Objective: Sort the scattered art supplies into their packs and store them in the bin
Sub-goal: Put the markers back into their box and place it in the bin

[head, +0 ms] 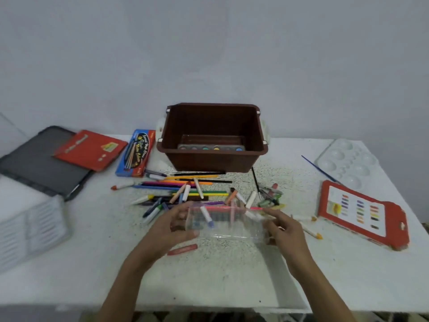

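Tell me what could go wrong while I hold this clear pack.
The clear pack, held by the left hand and right hand, may be open on top; tilting it could spill the crayons inside. A red crayon lies loose nearer you and might be missed or roll off. The pencils crowd behind it, so setting it down could scatter them.

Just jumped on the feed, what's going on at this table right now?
A person holds a clear plastic pack by its ends with the left hand and right hand, low over the table. Pencils and crayons lie scattered between the pack and the brown bin. A paint set lies in the bin.
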### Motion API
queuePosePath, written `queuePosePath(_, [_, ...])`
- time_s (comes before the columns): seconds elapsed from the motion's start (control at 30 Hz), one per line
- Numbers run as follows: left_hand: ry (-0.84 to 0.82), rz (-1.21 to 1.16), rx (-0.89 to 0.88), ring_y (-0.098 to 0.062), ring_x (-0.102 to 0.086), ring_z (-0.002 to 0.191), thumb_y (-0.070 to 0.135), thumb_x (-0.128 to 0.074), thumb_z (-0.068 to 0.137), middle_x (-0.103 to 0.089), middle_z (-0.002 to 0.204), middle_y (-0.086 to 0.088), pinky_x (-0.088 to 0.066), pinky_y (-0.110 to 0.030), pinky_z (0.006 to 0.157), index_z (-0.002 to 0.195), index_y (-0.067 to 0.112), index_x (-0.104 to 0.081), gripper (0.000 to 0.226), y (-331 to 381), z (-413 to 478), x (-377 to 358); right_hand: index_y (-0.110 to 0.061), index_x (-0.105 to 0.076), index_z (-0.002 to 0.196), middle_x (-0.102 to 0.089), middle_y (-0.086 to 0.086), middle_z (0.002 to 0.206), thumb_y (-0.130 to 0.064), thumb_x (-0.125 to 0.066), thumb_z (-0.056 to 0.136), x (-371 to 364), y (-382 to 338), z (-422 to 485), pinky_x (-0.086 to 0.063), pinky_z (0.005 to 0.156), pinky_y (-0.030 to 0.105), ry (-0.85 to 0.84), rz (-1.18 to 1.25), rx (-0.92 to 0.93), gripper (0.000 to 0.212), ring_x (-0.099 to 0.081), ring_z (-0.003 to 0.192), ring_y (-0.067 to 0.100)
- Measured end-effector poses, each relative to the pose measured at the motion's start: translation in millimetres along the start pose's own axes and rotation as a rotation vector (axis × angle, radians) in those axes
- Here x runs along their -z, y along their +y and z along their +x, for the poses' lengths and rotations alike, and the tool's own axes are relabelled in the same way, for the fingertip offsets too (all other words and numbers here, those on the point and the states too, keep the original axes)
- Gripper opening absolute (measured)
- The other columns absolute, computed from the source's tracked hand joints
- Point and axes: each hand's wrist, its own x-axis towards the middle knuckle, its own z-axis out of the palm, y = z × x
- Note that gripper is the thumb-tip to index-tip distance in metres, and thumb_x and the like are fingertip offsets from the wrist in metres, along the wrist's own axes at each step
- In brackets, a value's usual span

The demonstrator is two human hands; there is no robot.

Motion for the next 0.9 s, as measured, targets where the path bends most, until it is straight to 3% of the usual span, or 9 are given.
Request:
queuePosePath(0.07, [-0.043,0.070,-0.019,-0.004,-0.062,0.107,0.036,-0.085,0.072,-0.059,0.124,0.013,-0.047,-0.019,0.082,0.138,0.052,-0.042,0.080,-5.9,-11.5,14.1,-0.024,-0.073,0.110,-0.065,0.020,0.079,-0.007,-0.060,0.095,-13.9,2.3,-5.2,-0.054,0.057,0.027,-0.001,0.001,-0.013,0.026,-0.057,0.056,0.012])
queuePosePath(0.13, [-0.061,0.073,-0.054,-0.002,-0.059,0.111,0.053,-0.088,0.061,-0.053,0.130,0.019,-0.048,-0.022,0.088,0.138,0.059,-0.034,0.094,-11.0,-21.9,25.1,-0.023,-0.072,0.112,-0.068,0.019,0.086,-0.007,-0.059,0.096,-27.4,2.7,-10.2,-0.055,0.058,0.027,-0.019,-0.009,-0.024,0.027,-0.058,0.057,0.010])
queuePosePath(0.23, [-0.042,-0.031,-0.117,-0.002,-0.056,0.119,0.050,-0.091,0.058,-0.050,0.134,0.029,-0.049,-0.028,0.095,0.137,0.061,-0.029,0.101,-14.9,-32.1,31.2,-0.023,-0.072,0.113,-0.068,0.018,0.088,-0.003,-0.053,0.098,-44.9,2.2,-16.4,-0.056,0.060,0.028,-0.078,-0.018,-0.040,0.031,-0.059,0.060,0.012])
queuePosePath(0.37, [-0.041,-0.197,-0.206,-0.007,-0.056,0.124,0.020,-0.086,0.075,-0.053,0.138,0.024,-0.054,-0.024,0.088,0.147,0.047,-0.023,0.099,-14.2,-37.2,28.1,-0.025,-0.072,0.111,-0.067,0.013,0.092,-0.007,-0.053,0.099,-67.5,-0.6,-23.5,-0.061,0.068,0.041,-0.132,-0.019,-0.053,0.028,-0.063,0.073,0.019])
queuePosePath(0.5, [-0.102,-0.180,-0.212,-0.013,-0.055,0.128,0.019,-0.086,0.073,-0.055,0.141,0.015,-0.048,-0.041,0.101,0.151,0.038,-0.027,0.099,-10.3,-33.9,15.8,-0.021,-0.070,0.116,-0.065,0.010,0.109,-0.005,-0.052,0.099,-84.8,-4.8,-28.6,-0.059,0.062,0.033,-0.187,-0.005,-0.061,0.029,-0.067,0.089,0.025])
queuePosePath(0.6, [-0.092,-0.121,-0.207,-0.008,-0.052,0.129,0.032,-0.087,0.073,-0.056,0.141,0.013,-0.041,-0.047,0.110,0.146,0.017,-0.043,0.086,-12.2,-30.1,9.3,-0.019,-0.068,0.120,-0.065,0.012,0.107,-0.005,-0.053,0.098,-95.4,-8.0,-31.4,-0.060,0.063,0.036,-0.208,0.004,-0.086,0.030,-0.070,0.086,0.025])
queuePosePath(0.67, [-0.065,-0.096,-0.216,-0.005,-0.053,0.127,0.036,-0.087,0.072,-0.058,0.137,0.014,-0.044,-0.040,0.109,0.144,0.023,-0.045,0.084,-10.0,-26.7,9.1,-0.020,-0.065,0.122,-0.067,0.010,0.100,-0.008,-0.057,0.098,-98.8,-8.7,-31.7,-0.060,0.066,0.033,-0.209,0.009,-0.105,0.029,-0.071,0.082,0.021])
queuePosePath(0.77, [-0.051,-0.007,-0.283,0.008,-0.046,0.127,0.033,-0.086,0.072,-0.049,0.137,0.030,-0.044,-0.016,0.097,0.144,0.048,-0.034,0.090,-5.2,-21.0,13.2,-0.021,-0.065,0.123,-0.070,0.008,0.100,-0.014,-0.061,0.096,-96.9,-8.8,-30.7,-0.059,0.072,0.027,-0.179,-0.012,-0.096,0.028,-0.071,0.084,0.019])
queuePosePath(0.9, [-0.072,0.213,-0.351,0.024,-0.033,0.119,0.041,-0.085,0.072,-0.032,0.133,0.034,-0.038,-0.003,0.086,0.142,0.060,-0.026,0.093,1.0,-14.5,22.8,-0.018,-0.069,0.118,-0.074,0.004,0.100,-0.019,-0.059,0.097,-84.9,-18.3,-31.8,-0.059,0.081,0.037,-0.191,0.091,-0.097,0.023,-0.071,0.092,0.027])
